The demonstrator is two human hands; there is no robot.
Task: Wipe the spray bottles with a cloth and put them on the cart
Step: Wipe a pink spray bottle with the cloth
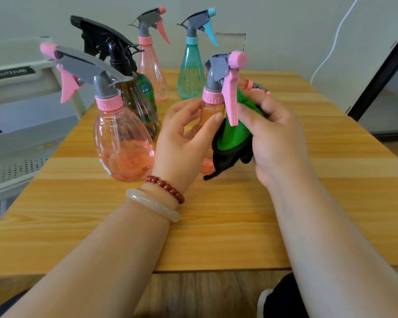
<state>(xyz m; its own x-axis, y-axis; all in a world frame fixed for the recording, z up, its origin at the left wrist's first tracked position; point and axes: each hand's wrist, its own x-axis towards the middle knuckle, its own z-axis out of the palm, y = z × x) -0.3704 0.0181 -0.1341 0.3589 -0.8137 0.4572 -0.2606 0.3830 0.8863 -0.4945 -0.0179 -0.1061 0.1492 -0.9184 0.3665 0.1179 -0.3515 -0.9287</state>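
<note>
I am mid-wipe: my left hand [189, 131] grips the pink bottle [213, 111] upright over the table [216, 226], while my right hand [276, 136] pinches the green cloth [233, 134] against its side. Next, I judge, it goes left onto the cart [21, 125].

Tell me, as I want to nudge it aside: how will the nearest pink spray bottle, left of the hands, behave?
Pushed low, the pink spray bottle probably slides: wide base, smooth-looking table. Pushed at its long overhanging trigger head, it may tip. Its clear, thin-looking plastic suggests it is light.
</note>
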